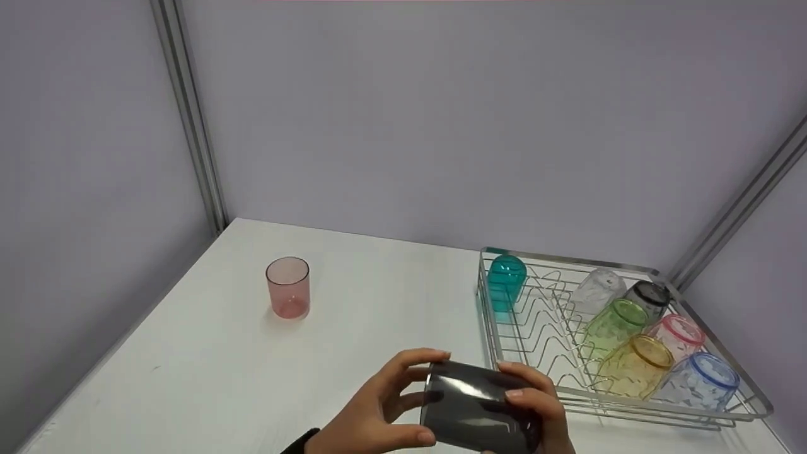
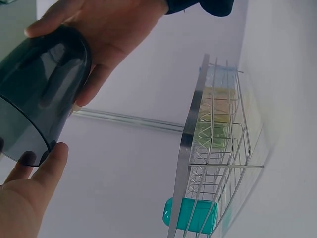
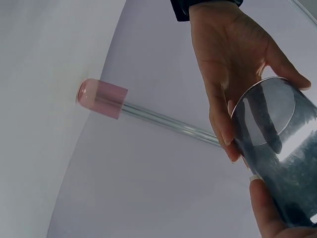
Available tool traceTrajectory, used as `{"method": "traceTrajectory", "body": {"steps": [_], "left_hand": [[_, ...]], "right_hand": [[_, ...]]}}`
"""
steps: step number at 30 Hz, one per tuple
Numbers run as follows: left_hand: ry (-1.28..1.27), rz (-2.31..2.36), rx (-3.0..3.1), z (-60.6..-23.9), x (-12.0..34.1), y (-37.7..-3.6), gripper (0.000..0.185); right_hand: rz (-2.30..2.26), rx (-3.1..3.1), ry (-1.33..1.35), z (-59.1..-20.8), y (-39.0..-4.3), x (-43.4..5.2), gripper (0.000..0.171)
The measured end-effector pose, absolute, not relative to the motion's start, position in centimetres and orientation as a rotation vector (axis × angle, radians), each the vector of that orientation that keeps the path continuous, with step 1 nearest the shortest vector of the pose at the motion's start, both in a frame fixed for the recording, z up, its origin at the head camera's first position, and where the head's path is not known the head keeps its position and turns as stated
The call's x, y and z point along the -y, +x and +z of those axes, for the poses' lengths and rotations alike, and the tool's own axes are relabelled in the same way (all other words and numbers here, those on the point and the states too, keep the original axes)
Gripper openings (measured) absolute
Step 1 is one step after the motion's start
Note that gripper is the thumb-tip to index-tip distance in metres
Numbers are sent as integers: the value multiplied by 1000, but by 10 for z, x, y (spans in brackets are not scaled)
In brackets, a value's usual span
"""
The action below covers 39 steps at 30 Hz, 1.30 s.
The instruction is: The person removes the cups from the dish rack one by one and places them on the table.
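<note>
A dark grey see-through cup (image 1: 476, 403) is held on its side between both hands, low in the head view. My left hand (image 1: 378, 410) grips the cup at its open end, fingers and thumb spread about the rim. At the other end, my right hand (image 1: 545, 410) holds the closed base, with fingertips on the side facing the head camera. The left wrist view shows the cup's rounded base (image 2: 64, 49) against the right palm. In the right wrist view the open rim (image 3: 257, 82) faces the left palm.
A pink cup (image 1: 289, 290) stands upright on the white table (image 1: 208, 353) at the left. A wire dish rack (image 1: 542, 340) at the right holds a teal cup (image 1: 506, 277) at its left side and several coloured cups, including a yellow cup (image 1: 637, 369), along its right.
</note>
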<state>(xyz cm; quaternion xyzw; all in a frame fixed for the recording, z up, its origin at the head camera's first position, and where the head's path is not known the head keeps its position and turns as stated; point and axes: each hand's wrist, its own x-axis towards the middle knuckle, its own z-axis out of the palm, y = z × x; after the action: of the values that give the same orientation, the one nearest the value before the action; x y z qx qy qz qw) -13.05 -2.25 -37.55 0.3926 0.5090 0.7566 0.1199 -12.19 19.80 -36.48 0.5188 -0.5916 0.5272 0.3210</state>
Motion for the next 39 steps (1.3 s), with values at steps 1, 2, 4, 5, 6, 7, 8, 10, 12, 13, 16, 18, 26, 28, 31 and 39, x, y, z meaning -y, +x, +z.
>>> {"method": "traceTrajectory", "body": {"steps": [1, 2, 4, 5, 6, 7, 8, 10, 12, 13, 16, 18, 26, 28, 31, 39], "left_hand": [[1139, 2210, -1495, -375, 22, -131, 63], [1134, 2209, -1512, -374, 22, -132, 62], [1122, 2198, -1578, -372, 23, -134, 61], [1112, 2190, -1613, -371, 24, -136, 61], [1105, 2181, -1652, -369, 25, -137, 60], [1082, 2171, -1691, -368, 27, -139, 59], [1072, 2163, -1737, -366, 29, -142, 59], [1057, 2141, -1819, -364, 35, -149, 59], [1052, 2116, -1926, -363, 41, -160, 61], [1041, 2096, -1992, -362, 44, -166, 62], [982, 1994, -2245, -361, 55, -188, 64], [910, 1887, -2427, -360, 63, -203, 64], [670, 1399, -2918, -360, 82, -259, 64], [644, 1230, -2996, -361, 85, -270, 63], [614, 969, -3057, -361, 90, -285, 60], [469, 648, -3022, -369, 99, -313, 61]], "right_hand": [[1379, 1568, 1367, -365, -123, -199, 56], [1370, 1584, 1371, -366, -124, -201, 57], [1333, 1608, 1374, -370, -128, -204, 58], [1306, 1613, 1377, -371, -131, -206, 59], [1287, 1654, 1358, -373, -132, -209, 61], [1265, 1706, 1324, -375, -132, -212, 63], [1247, 1764, 1284, -377, -131, -215, 66], [1209, 1899, 1171, -379, -126, -221, 72], [1158, 2033, 1037, -379, -117, -228, 81], [1141, 2074, 987, -380, -115, -230, 84], [1109, 2139, 873, -380, -109, -236, 87], [1105, 2159, 830, -382, -108, -239, 87], [1123, 2140, 795, -390, -109, -248, 87], [1121, 2150, 781, -391, -107, -249, 87], [1116, 2177, 745, -391, -102, -251, 86], [1107, 2236, 637, -396, -91, -252, 85]]}}
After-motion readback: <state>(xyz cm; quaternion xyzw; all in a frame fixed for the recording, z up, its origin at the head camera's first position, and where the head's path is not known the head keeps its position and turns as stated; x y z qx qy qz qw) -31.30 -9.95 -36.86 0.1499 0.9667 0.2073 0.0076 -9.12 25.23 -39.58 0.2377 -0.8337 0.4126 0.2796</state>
